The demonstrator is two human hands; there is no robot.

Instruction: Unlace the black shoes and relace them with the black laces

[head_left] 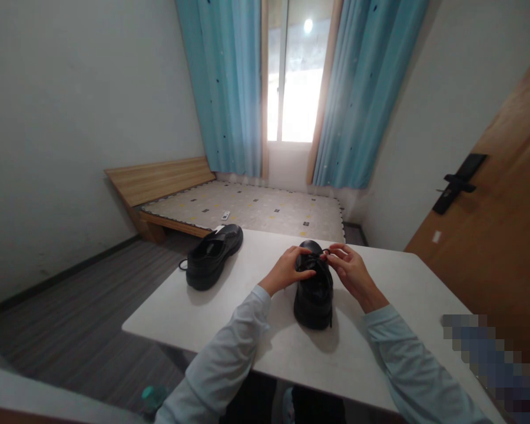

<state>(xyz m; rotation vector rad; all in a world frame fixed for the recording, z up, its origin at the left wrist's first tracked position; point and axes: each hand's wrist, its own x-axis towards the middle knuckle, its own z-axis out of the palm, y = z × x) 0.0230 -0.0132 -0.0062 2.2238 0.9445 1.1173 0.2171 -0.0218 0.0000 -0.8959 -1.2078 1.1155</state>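
A black lace-up shoe stands on the white table in front of me, its toe pointing away and its heel towards me. My left hand grips the upper of this shoe from the left, thumb on the near side of the lacing and fingers on the far side. On the right of the lacing, my right hand pinches the black shoelace between thumb and fingertips. Another lace end hangs down the shoe's right side. The matching black shoe rests further left, a lace loop sticking out beside its heel.
Beyond the table is a low bed with a patterned mattress, a small white object lying on it. Blue curtains flank the window. A wooden door is at right. A greenish object sits below the table, lower left.
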